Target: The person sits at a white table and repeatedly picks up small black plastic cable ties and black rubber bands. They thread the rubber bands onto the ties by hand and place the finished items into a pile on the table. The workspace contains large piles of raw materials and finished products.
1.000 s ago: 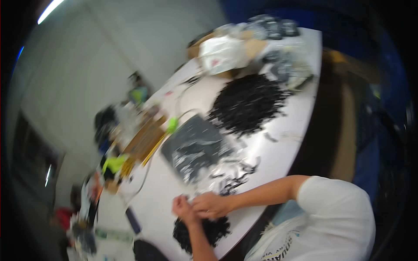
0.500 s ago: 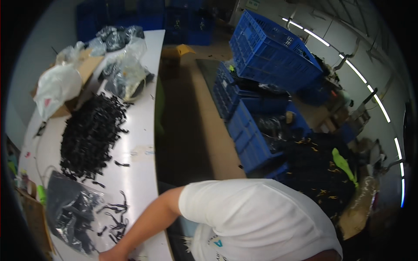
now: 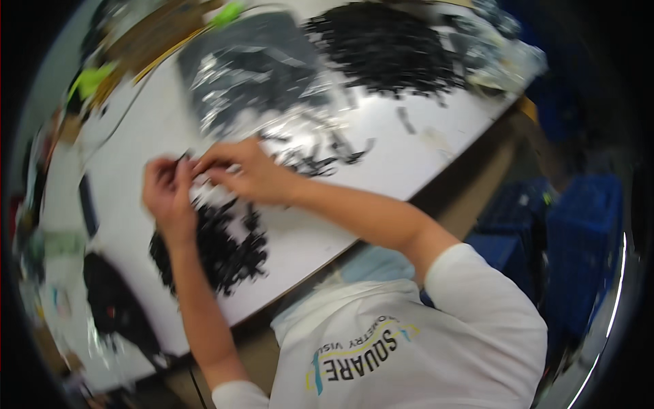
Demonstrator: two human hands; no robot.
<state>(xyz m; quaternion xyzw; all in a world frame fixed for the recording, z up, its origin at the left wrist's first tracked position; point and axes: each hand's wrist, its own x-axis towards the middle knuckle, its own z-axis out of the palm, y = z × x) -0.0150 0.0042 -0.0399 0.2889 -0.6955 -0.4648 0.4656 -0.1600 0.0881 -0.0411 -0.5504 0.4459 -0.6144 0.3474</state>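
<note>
My left hand and my right hand meet above the white table, fingers pinched together. A small black strip shows at the left fingertips; motion blurs it. The right thumb and fingers close at the same spot, and what they pinch is hidden. Beneath and beside my hands is a pile of short black strips. Just beyond the right hand, more loose black strips are scattered by a clear plastic bag with dark contents.
Farther back on the table are a large heap of black strips and crumpled clear bags. A black cloth-like item lies at the left, near a dark flat bar. Blue crates stand at the right.
The view has swung left toward the table. My left hand has come into view, and my right hand, earlier low by the loose strips, now meets it.
</note>
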